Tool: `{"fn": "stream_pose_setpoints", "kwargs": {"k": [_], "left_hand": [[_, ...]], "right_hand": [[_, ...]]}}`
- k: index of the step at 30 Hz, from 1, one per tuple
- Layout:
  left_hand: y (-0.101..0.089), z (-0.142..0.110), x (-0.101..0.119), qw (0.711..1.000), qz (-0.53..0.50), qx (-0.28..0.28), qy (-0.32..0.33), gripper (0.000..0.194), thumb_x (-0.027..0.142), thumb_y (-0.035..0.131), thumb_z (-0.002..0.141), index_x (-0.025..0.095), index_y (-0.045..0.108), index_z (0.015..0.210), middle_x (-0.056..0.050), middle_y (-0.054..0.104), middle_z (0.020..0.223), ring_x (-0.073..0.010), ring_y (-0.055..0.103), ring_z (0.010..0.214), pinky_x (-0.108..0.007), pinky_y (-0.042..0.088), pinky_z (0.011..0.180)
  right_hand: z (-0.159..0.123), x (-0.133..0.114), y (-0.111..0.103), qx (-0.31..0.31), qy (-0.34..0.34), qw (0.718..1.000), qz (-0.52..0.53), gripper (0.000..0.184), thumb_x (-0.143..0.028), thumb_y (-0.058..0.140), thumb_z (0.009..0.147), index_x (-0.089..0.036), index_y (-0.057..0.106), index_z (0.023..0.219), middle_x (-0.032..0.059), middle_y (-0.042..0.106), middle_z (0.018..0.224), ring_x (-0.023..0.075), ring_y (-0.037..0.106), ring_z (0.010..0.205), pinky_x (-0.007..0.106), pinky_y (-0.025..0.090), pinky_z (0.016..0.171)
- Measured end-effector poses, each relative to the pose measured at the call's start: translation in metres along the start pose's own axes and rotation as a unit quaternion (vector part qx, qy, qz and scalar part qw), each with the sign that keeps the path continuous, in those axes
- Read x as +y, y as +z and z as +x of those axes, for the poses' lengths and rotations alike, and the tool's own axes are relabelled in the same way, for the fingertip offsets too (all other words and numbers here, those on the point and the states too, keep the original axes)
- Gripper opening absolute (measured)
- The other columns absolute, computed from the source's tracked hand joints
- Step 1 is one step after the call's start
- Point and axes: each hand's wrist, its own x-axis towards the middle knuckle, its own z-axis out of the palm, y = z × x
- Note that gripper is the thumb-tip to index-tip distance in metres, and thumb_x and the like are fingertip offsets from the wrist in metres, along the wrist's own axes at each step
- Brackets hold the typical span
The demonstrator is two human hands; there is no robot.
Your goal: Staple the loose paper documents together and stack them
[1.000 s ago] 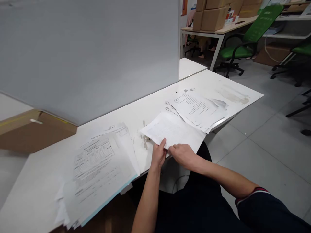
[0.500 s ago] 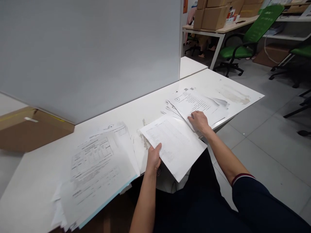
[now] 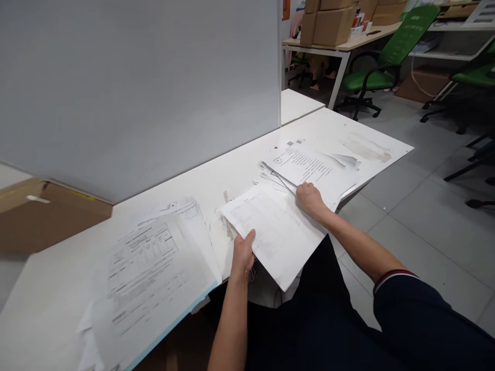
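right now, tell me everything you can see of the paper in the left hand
The paper looks white, thin and rectangular, with grey, table-like print too faint to read. Nearly flat, it spans the front edge of the white desk, its near corner jutting past. The left hand grips its left edge, thumb on top.

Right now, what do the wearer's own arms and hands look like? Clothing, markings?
Left hand and right hand are bare: no gloves, rings or watch visible. Right arm wears a dark navy short sleeve with red-and-white striped trim. Any left sleeve is out of view.
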Motion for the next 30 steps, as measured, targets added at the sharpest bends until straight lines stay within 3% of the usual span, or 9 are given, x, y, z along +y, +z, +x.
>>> {"fn": "stream_pose_setpoints", "kwargs": {"k": [5, 14, 19, 23, 30], "left_hand": [[-0.001, 0.002, -0.002, 1.000, -0.005, -0.007, 0.004, 0.028, 0.014, 0.061, 0.075, 0.009, 0.061, 0.102, -0.018, 0.062, 0.118, -0.0273, 0.062, 0.105, -0.045, 0.046, 0.097], [-0.003, 0.004, -0.005, 1.000, -0.002, -0.012, 0.012, 0.030, 0.016, 0.063, 0.073, 0.010, 0.061, 0.103, -0.017, 0.062, 0.119, -0.0277, 0.061, 0.107, -0.046, 0.045, 0.098], [-0.002, 0.002, -0.002, 1.000, -0.008, -0.005, 0.000, 0.032, 0.015, 0.061, 0.076, 0.010, 0.060, 0.107, -0.016, 0.059, 0.123, -0.0271, 0.059, 0.110, -0.043, 0.046, 0.097], [-0.005, 0.003, -0.003, 1.000, 0.000, -0.030, 0.005, 0.035, 0.025, 0.060, 0.080, 0.013, 0.059, 0.114, -0.015, 0.057, 0.127, -0.0266, 0.058, 0.112, -0.042, 0.046, 0.098], [-0.002, 0.002, -0.004, 0.998, -0.030, -0.054, 0.016, 0.048, 0.049, 0.047, 0.086, 0.008, 0.060, 0.109, -0.018, 0.063, 0.116, -0.0262, 0.057, 0.113, -0.038, 0.049, 0.095]], "right_hand": [[0.004, 0.012, -0.014, -0.007, -0.005, 1.000, 0.008, 0.030, -0.002, 0.042, 0.081, -0.004, 0.061, 0.103, 0.0213, 0.064, 0.099, 0.0267, 0.059, 0.092, 0.031, 0.041, 0.075], [0.008, 0.025, -0.024, -0.004, 0.036, 0.996, 0.079, 0.022, -0.029, 0.047, 0.087, -0.018, 0.066, 0.084, 0.0063, 0.069, 0.083, 0.0189, 0.061, 0.078, 0.025, 0.036, 0.060], [-0.004, 0.021, -0.037, 0.007, 0.028, 0.996, 0.090, 0.028, -0.034, 0.044, 0.091, -0.019, 0.066, 0.082, 0.0062, 0.067, 0.084, 0.0185, 0.059, 0.078, 0.026, 0.034, 0.057], [-0.044, -0.005, -0.051, 0.026, -0.085, 0.994, 0.059, 0.025, -0.021, 0.039, 0.093, -0.016, 0.064, 0.093, 0.0092, 0.066, 0.095, 0.0184, 0.059, 0.082, 0.025, 0.036, 0.058], [-0.121, -0.080, -0.037, -0.073, -0.261, 0.963, 0.013, 0.023, -0.006, 0.045, 0.084, -0.018, 0.063, 0.092, 0.0087, 0.066, 0.089, 0.0212, 0.061, 0.074, 0.029, 0.041, 0.053]]}}
